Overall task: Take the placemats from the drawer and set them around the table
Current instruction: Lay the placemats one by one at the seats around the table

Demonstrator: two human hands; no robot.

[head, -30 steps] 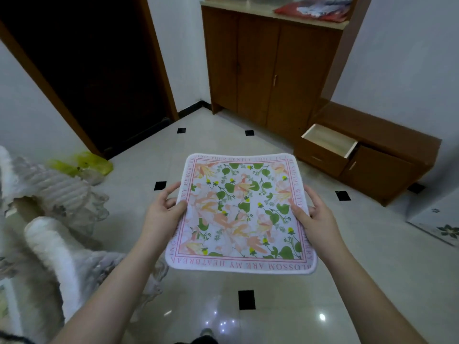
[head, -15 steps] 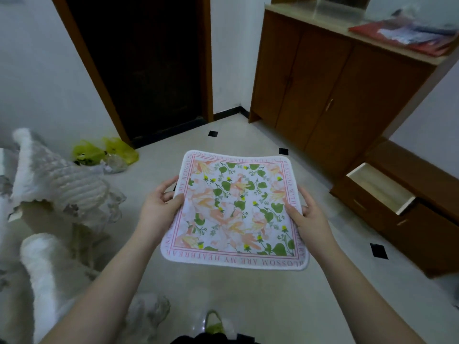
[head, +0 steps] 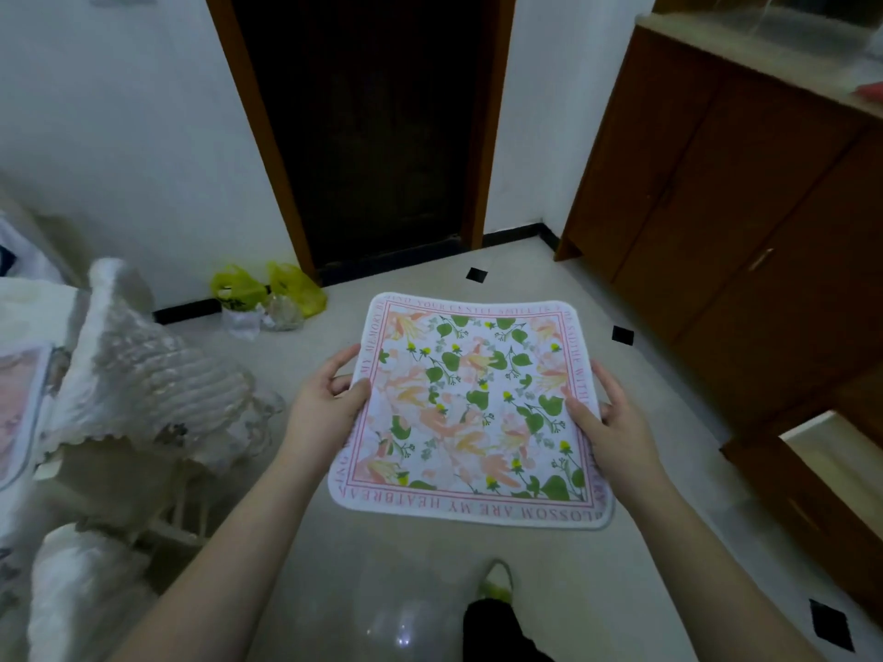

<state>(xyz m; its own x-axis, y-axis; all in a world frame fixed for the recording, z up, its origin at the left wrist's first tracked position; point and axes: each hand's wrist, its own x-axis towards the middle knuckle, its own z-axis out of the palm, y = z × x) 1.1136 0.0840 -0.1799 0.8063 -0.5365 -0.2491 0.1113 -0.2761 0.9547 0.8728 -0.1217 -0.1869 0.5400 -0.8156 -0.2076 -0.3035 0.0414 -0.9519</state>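
Head view, placemat [head: 470, 413]: a square floral mat with a lettered border was held flat and level above the tiled floor [head: 420, 566], between both hands.
Head view, left hand [head: 325, 413]: its grip pinched the left edge, thumb on top, fingers curled beneath.
Head view, right hand [head: 614, 432]: its grip pinched the right edge the same way.
Head view, drawer [head: 834, 470]: stood open at the right edge, well apart from the mat.
Head view, surroundings: lace-covered furniture [head: 124, 389] sat at the left; yellow bags [head: 267, 291] lay by the dark doorway [head: 368, 121].
Handling: the mat looked light, soft and fairly floppy, its far corners curling slightly; opposite edges at mid-length seemed the sound hold.
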